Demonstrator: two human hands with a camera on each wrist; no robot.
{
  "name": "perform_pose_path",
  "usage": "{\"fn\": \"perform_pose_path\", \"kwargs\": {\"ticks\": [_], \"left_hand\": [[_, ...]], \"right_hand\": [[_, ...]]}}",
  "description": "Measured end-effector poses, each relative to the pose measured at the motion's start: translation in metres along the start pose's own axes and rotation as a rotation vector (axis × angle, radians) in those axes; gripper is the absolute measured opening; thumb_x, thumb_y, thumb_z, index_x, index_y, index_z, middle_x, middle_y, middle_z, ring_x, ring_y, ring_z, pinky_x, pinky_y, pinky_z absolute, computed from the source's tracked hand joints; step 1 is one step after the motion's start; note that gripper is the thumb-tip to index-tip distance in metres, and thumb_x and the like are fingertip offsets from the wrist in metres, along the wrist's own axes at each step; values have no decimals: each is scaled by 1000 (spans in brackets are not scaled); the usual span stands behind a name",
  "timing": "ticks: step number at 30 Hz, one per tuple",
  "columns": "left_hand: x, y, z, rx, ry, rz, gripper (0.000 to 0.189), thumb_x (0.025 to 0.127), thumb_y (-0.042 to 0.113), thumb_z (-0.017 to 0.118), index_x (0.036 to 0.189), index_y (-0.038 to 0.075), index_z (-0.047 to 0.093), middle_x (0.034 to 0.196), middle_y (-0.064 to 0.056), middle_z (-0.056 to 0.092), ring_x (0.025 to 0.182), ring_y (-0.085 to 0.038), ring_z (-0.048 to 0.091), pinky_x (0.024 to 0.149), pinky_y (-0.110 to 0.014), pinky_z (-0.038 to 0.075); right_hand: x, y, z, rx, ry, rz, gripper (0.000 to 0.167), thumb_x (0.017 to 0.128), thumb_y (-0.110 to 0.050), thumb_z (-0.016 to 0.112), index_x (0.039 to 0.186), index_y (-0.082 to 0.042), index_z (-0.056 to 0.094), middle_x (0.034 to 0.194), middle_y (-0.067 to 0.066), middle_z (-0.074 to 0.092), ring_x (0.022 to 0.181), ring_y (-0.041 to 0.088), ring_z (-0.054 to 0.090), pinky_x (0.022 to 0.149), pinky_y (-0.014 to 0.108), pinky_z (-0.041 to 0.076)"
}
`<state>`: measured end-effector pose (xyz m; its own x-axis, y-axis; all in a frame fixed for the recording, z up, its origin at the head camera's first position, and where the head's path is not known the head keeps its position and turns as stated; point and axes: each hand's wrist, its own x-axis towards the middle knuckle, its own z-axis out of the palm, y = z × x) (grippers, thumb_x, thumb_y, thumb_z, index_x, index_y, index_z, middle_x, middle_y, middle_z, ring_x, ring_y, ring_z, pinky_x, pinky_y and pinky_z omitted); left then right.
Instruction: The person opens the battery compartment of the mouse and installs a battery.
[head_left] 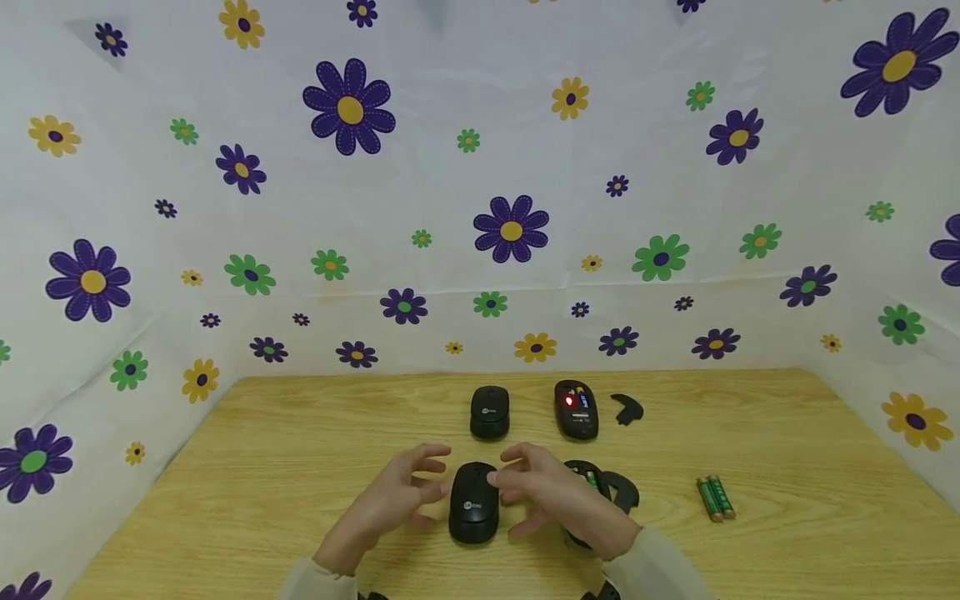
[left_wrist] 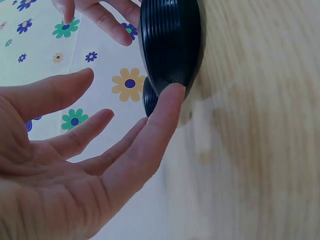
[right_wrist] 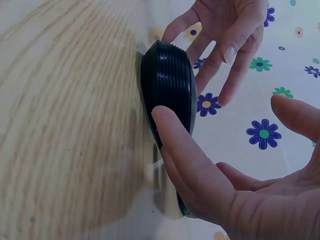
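flowered cloth [head_left: 442, 192] hangs behind the wooden worktop [head_left: 300, 437]. i see one black mouse [head_left: 473, 502] lying just right of my spread left grip [head_left: 392, 498] and just left of my spread right grip [head_left: 558, 493], which looks nearer; the mouse's long axis runs forward between them.

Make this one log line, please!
left hand: left of black mouse | right hand: right of it | green batteries: on table

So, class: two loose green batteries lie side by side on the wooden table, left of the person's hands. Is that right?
The side is wrong: the head view shows the loose batteries to the right of the left hand and right hand. They do lie side by side on the wooden table.
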<state>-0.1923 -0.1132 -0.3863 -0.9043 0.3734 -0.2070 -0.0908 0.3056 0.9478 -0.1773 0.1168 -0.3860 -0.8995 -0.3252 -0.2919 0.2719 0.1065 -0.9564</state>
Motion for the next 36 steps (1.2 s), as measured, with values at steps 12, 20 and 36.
{"fn": "perform_pose_path", "kwargs": {"ticks": [12,20,36], "left_hand": [[3,-13,3,-67,-32,-39,54,93,-5,63,144,-9,43,138,-33,44,120,-46,52,71,-52,63],[8,-16,6,-84,-20,-59,55,92,-8,63,143,-10,44,137,-33,45,119,-44,52,70,-49,64],[12,-14,10,-99,-34,-67,58,88,-11,65,142,-16,43,141,-28,45,104,-29,60,70,-43,64]], "right_hand": [[2,5,2,-15,25,24,62,96,-13,66,141,16,35,129,27,50,98,34,62,65,46,64],[7,8,5,-31,21,12,67,91,-1,65,142,25,30,135,35,47,98,33,64,64,45,64],[13,13,8,18,58,-5,59,87,10,65,139,23,39,119,27,54,99,31,60,71,48,64]]}}
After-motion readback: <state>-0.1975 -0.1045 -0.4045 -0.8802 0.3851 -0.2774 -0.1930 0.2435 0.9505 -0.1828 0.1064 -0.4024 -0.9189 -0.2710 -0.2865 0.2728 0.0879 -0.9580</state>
